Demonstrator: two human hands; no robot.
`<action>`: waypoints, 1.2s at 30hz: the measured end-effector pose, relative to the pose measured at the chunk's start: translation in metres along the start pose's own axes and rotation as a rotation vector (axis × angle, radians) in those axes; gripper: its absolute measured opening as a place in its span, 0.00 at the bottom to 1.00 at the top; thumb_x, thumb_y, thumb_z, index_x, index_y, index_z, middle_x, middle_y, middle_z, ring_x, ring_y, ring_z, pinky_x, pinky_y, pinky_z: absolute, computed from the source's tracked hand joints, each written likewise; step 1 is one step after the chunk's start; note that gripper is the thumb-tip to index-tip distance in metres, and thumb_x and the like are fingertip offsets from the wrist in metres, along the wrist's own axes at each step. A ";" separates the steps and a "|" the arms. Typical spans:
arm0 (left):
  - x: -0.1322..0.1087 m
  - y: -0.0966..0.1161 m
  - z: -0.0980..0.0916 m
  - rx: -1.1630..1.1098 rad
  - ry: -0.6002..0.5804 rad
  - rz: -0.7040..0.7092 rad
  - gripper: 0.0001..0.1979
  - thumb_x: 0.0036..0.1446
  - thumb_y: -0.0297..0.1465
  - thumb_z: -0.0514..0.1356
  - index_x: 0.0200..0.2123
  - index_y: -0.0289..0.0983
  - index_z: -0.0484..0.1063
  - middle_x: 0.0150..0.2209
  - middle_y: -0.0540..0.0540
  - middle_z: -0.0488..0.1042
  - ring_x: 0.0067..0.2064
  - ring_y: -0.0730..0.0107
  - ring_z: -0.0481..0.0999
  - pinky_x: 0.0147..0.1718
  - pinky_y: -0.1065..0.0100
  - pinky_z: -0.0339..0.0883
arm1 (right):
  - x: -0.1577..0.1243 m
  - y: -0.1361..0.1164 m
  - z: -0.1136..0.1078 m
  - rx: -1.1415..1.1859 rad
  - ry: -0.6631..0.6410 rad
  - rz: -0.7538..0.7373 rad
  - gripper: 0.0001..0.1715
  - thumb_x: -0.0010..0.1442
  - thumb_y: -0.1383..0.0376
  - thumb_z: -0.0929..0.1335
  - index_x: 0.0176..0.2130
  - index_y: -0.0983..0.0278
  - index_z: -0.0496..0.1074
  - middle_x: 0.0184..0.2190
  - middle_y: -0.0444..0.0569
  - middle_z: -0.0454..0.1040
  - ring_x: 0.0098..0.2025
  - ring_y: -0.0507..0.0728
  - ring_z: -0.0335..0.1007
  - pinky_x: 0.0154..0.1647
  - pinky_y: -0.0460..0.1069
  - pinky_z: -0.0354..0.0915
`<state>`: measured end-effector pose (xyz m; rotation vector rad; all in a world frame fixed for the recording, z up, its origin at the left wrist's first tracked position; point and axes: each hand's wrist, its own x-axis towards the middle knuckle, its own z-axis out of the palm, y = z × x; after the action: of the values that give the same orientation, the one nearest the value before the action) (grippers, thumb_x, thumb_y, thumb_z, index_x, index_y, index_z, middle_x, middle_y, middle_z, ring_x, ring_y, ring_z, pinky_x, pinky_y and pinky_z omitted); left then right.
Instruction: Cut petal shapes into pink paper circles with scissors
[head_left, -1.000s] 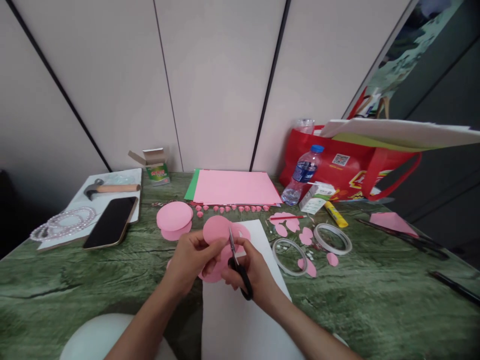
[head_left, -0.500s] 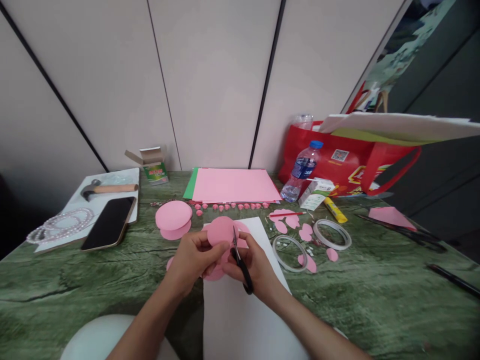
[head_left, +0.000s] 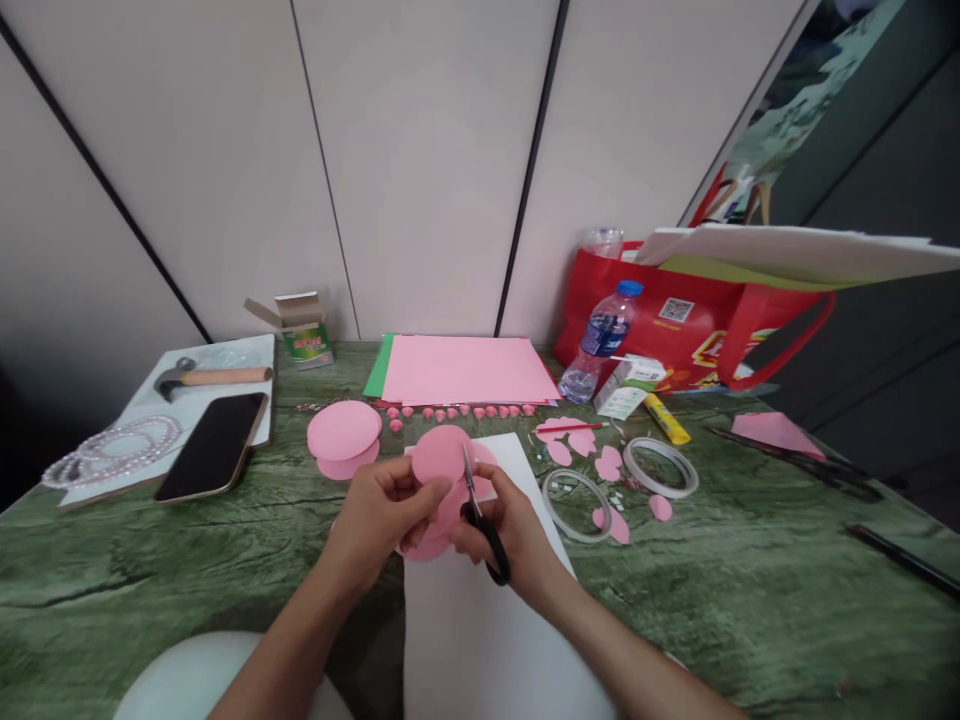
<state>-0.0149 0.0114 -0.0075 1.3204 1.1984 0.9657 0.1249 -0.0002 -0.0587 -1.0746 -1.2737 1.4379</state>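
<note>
Forearms (head_left: 296, 610) slant inward from the bottom edge, bringing both hands close together over the far end of a smooth white sheet (head_left: 487, 640). The left hand (head_left: 375, 515) pinches a thin pink paper disc (head_left: 437, 450) between thumb and fingers. The right hand (head_left: 514, 530) grips scissors (head_left: 491, 550) with black handles, their slim metal blades pointing away from the person at the disc's right edge; whether they bite into the paper is hard to tell. Fingers mask part of the handle loops, and the hands partly cover more pink rounds (head_left: 431, 545) below. A pale, curved object (head_left: 191, 680) is cut off at the bottom, partly behind the left forearm. The tabletop (head_left: 150, 570) has green wood grain with dark cracks; flat discs (head_left: 345, 430) overlap on the left, and glossy tape rings (head_left: 576, 538) lie on the right.
</note>
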 end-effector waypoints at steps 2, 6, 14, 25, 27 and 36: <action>0.000 0.000 -0.001 -0.003 -0.004 0.009 0.11 0.46 0.34 0.59 0.19 0.34 0.63 0.10 0.57 0.60 0.12 0.83 0.56 0.10 0.79 0.49 | -0.001 -0.002 0.000 -0.018 0.003 0.007 0.31 0.42 0.60 0.71 0.42 0.63 0.53 0.13 0.34 0.62 0.14 0.47 0.55 0.14 0.41 0.52; 0.000 0.002 -0.001 -0.074 -0.007 0.017 0.11 0.47 0.34 0.58 0.19 0.34 0.63 0.14 0.55 0.64 0.12 0.82 0.59 0.10 0.78 0.52 | -0.003 -0.004 0.001 -0.020 -0.003 0.021 0.32 0.43 0.59 0.70 0.44 0.63 0.53 0.12 0.34 0.63 0.13 0.47 0.55 0.14 0.41 0.52; 0.000 0.003 -0.001 -0.025 0.043 0.004 0.12 0.44 0.33 0.60 0.16 0.34 0.62 0.10 0.56 0.60 0.12 0.83 0.56 0.10 0.78 0.49 | -0.001 0.003 0.002 0.057 -0.059 0.017 0.34 0.39 0.62 0.73 0.42 0.61 0.53 0.15 0.34 0.63 0.15 0.47 0.56 0.16 0.42 0.53; -0.001 0.001 -0.001 0.020 -0.019 -0.003 0.11 0.45 0.33 0.59 0.18 0.34 0.64 0.10 0.57 0.59 0.12 0.84 0.54 0.11 0.79 0.47 | -0.001 -0.001 0.001 0.140 -0.051 0.004 0.35 0.37 0.67 0.73 0.42 0.61 0.54 0.18 0.34 0.61 0.20 0.46 0.55 0.20 0.41 0.53; -0.001 0.001 -0.001 0.013 -0.013 0.009 0.11 0.46 0.33 0.59 0.18 0.34 0.63 0.10 0.57 0.58 0.12 0.84 0.54 0.11 0.79 0.47 | -0.002 -0.002 0.001 0.151 -0.050 0.010 0.35 0.38 0.67 0.73 0.42 0.61 0.53 0.18 0.34 0.61 0.19 0.45 0.55 0.20 0.41 0.52; -0.001 0.002 -0.001 0.011 0.008 0.038 0.12 0.46 0.33 0.59 0.18 0.33 0.63 0.09 0.57 0.58 0.12 0.84 0.54 0.11 0.79 0.48 | -0.002 0.000 0.000 0.070 -0.023 -0.011 0.31 0.42 0.67 0.71 0.42 0.62 0.53 0.14 0.33 0.62 0.16 0.45 0.54 0.15 0.39 0.51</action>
<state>-0.0163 0.0112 -0.0057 1.3531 1.1897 0.9931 0.1254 -0.0022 -0.0583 -1.0055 -1.2346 1.4797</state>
